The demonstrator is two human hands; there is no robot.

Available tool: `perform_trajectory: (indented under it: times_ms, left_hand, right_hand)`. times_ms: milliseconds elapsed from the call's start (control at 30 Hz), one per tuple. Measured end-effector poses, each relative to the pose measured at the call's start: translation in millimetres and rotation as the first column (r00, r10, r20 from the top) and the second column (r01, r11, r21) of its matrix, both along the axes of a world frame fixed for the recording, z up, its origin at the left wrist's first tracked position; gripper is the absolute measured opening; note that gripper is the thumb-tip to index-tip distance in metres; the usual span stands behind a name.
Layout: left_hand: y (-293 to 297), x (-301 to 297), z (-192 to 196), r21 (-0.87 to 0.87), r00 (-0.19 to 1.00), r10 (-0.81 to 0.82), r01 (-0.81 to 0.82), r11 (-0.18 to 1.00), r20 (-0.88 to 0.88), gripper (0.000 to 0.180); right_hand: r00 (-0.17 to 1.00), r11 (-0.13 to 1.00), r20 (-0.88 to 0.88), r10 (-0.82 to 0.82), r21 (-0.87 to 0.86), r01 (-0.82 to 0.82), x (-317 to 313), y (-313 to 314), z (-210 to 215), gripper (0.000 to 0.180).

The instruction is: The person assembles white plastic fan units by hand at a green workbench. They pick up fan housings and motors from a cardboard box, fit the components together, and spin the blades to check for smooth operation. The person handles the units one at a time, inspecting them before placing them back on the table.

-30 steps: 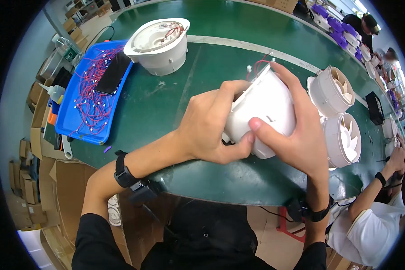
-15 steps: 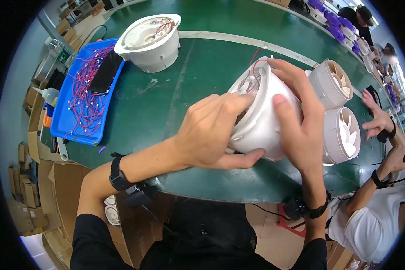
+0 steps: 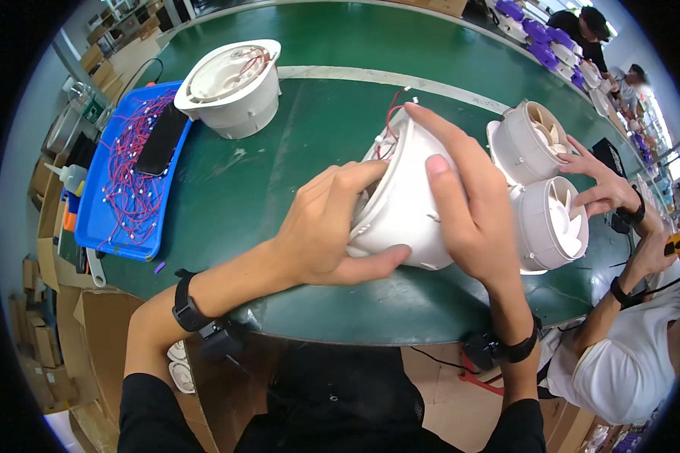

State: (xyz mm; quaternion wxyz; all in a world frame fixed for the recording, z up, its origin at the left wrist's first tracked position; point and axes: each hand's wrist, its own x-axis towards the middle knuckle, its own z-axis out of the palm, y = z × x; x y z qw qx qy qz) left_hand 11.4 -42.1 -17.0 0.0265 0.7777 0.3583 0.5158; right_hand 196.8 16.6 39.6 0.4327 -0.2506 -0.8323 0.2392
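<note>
At the centre of the frame, white housing [image 3: 408,211]: tilted over the table [image 3: 227,211], open side facing left; whether it touches down cannot be told.
Left hand [image 3: 313,226]: half curled, gripping the rim, thumb low.
Right hand [image 3: 480,219]: widely curved, clasping the outer wall.
Red wires [image 3: 390,121]: loose at the upper rim; keeping them clear of the fingers and the right-hand hold steady would probably serve best.
</note>
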Motion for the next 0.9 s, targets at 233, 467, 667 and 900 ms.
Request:
perform_trajectory:
  times_ms: [233,467,667,900]
  left_hand:
    - [-1,-5,1,-0.024,0.999,-0.04,0.039,0.999,-0.023,0.069]
    - [-1,-8,9,-0.063,0.998,0.035,-0.038,0.997,-0.048,0.048]
    - [6,-16,12,-0.172,0.99,0.118,-0.104,0.98,0.072,0.035]
    - [35,-60,4,-0.125,0.969,0.247,-0.247,0.961,-0.017,0.041]
  right_hand:
    - [0.993,0.989,0.113,-0.047,0.147,0.03,0,-2,4,0.067]
    - [0.987,0.99,0.068,0.143,-0.024,-0.142,15,13,4,0.057]
    - [0.978,0.944,-0.19,0.086,-0.297,-0.141,16,31,-24,0.04]
    - [0.93,0.72,-0.359,0.081,-0.624,-0.303,13,40,-50,0.063]
